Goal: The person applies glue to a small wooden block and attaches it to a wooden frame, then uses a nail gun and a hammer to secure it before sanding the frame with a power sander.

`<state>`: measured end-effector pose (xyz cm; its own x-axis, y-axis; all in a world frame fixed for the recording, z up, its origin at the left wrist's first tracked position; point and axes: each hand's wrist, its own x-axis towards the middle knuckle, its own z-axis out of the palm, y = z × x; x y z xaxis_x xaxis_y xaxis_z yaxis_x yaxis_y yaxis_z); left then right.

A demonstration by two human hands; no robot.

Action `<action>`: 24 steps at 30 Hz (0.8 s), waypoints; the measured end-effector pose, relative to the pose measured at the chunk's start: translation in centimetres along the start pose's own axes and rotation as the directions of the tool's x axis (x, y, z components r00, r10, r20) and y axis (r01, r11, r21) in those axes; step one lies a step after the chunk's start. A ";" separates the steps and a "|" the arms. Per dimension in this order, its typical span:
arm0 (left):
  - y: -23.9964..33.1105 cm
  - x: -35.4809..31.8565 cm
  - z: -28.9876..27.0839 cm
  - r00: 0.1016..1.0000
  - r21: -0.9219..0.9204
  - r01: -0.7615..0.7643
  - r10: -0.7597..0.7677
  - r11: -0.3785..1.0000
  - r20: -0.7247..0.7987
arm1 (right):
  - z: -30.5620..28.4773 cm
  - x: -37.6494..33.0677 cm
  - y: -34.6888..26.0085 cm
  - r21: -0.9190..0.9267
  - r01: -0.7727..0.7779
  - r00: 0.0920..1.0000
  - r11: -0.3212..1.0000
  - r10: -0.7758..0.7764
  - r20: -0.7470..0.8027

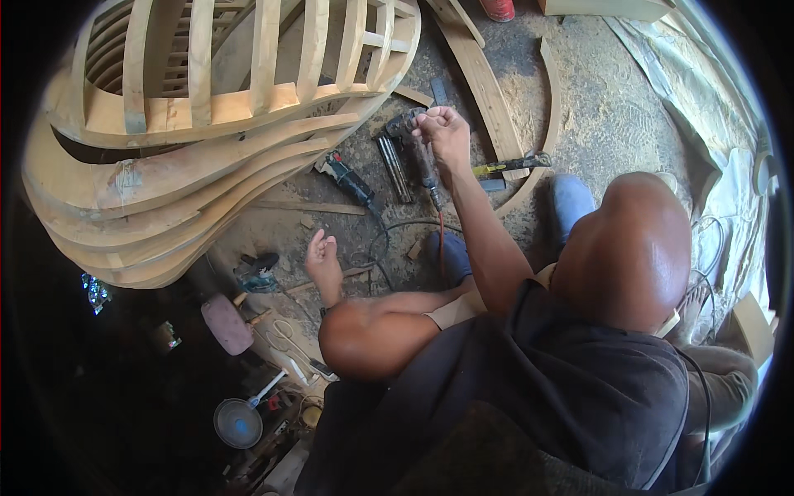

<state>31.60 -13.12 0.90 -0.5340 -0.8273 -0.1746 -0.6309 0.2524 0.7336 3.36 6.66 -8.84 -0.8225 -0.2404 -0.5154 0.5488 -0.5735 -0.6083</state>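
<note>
My right hand (447, 134) is closed with thumb and fingertips pinched together. In the picture it overlaps the head of a dark air nailer (424, 162); whether it touches the nailer, or what it pinches, I cannot make out. An orange hose (442, 236) runs from the nailer's handle. My left hand (323, 259) is raised near my left knee, fingers loosely bent and apart, with nothing visible in it. Beyond the left hand, a dark green and black power tool (351, 181) lies on the floor. A yellow and black tool (511, 164) lies right of my right wrist.
A large curved wooden frame with ribs (198, 116) fills the upper left. Long wooden planks (484, 87) and a curved strip (552, 99) lie ahead. A mallet (227, 325), another power tool (257, 274) and a round pan (238, 422) are at left. Plastic sheeting (703, 107) covers the right.
</note>
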 end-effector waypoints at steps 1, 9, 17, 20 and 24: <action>3.1 0.2 -2.6 0.999 0.075 -0.036 0.037 0.997 -0.017 | -0.2 0.5 -0.3 0.019 -0.004 1.000 1.000 0.004 -0.020; 27.1 -0.1 -5.1 0.918 0.269 -0.329 0.374 0.905 -0.134 | -2.1 1.7 -2.2 0.145 -0.013 0.984 0.989 0.038 -0.172; 32.3 -0.2 4.7 0.848 0.097 -0.513 0.485 0.853 0.215 | -1.7 0.6 -0.6 0.071 -0.076 0.991 0.995 0.084 -0.107; 31.8 -0.3 3.5 0.857 0.076 -0.491 0.466 0.868 0.220 | -3.8 1.9 -0.8 0.007 -0.022 0.989 1.000 0.023 -0.149; 31.7 -0.8 -2.6 0.845 0.034 -0.535 0.535 0.844 0.009 | -6.0 4.0 -0.7 0.115 0.041 0.987 0.993 -0.023 -0.159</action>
<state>13.55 -5.77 26.01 -0.7936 -0.5595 0.2391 -0.2664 0.6728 0.6902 0.64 10.83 -14.12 -0.8005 -0.0995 -0.5911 0.4936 -0.6688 -0.5559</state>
